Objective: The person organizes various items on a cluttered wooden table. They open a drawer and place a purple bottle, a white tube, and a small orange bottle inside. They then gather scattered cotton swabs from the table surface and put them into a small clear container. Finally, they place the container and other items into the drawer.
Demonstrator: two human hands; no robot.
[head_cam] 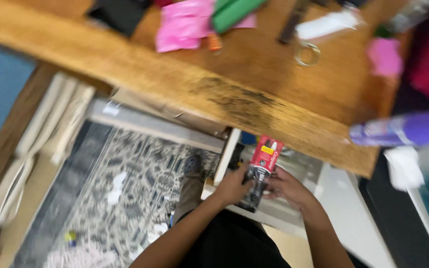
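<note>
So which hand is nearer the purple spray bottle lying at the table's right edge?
Right. The right hand holds the red-and-black packet from its right side, below-left of the purple bottle; the left hand grips the packet's far side, farther off.

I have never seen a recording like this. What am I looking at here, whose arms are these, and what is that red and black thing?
There is no machine here. The single picture comes from a camera worn on a person's head, looking down, so the two arms rising from the bottom edge are that person's own. The picture is tilted and somewhat blurred.

Both hands hold one thing: a red and black packet, flat and upright. The left hand grips its left side, the right hand its right side.

Above them runs the edge of a wooden table. On it lie pink bags, a green roll, a metal ring and, at the right, a purple bottle lying on its side. Below, at the left, a patterned rug covers the floor, with small scraps on it.
</note>
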